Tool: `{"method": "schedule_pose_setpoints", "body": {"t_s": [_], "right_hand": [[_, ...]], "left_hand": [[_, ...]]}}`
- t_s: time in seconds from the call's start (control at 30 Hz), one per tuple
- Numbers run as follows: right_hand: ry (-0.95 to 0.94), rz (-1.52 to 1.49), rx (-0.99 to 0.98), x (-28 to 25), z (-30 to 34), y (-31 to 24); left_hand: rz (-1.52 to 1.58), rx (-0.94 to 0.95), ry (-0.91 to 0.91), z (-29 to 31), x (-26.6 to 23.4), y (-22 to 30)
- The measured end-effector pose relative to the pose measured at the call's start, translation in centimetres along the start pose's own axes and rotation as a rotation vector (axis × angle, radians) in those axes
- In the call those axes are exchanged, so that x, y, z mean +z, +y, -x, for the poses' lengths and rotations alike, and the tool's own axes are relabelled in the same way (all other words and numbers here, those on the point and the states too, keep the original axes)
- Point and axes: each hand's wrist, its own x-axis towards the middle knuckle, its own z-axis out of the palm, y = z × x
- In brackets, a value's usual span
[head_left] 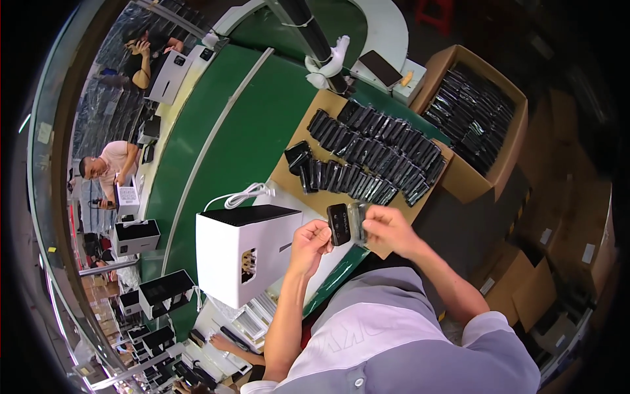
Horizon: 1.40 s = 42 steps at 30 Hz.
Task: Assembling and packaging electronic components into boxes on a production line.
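Note:
My left hand (312, 245) is closed on the edge of a small flat black panel (338, 223) with markings on its face. Beside it, my right hand (390, 230) pinches a clear plastic sleeve (357, 222), which covers the panel's right end or sits against it; I cannot tell which. Left of my hands stands a white box-shaped appliance (226, 253) with a black top. An opening in its side shows brass-coloured fittings (249, 265). Past my hands, rows of black panels in clear wrap (374, 148) lie on a cardboard sheet (323, 104).
A white cable (244, 195) lies behind the appliance on the green conveyor (216, 151). An open carton (459, 176) at the right holds more wrapped black pieces. A dark post (307, 33) rises at the far edge. Co-workers (118, 164) and more appliances (136, 238) are at the left.

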Motion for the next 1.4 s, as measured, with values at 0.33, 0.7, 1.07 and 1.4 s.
{"method": "schedule_pose_setpoints", "body": {"t_s": [0.33, 0.7, 1.07, 1.4], "right_hand": [[0.266, 1.371, -0.26, -5.4, -8.5, 2.5], [-0.123, -0.009, 0.029, 7.6, -0.8, 1.0], [-0.39, 0.237, 0.237, 7.8, -2.3, -3.6], [0.128, 0.485, -0.578, 11.5, 1.1, 0.3]], "left_hand": [[0.384, 0.078, -0.042, 2.5, -2.9, -1.4], [0.385, 0.156, -0.002, 5.4, -1.4, -0.6], [0.21, 0.119, 0.07, 7.1, -1.5, 2.7], [0.375, 0.314, 0.417, 7.5, 0.0, 1.3]]}}
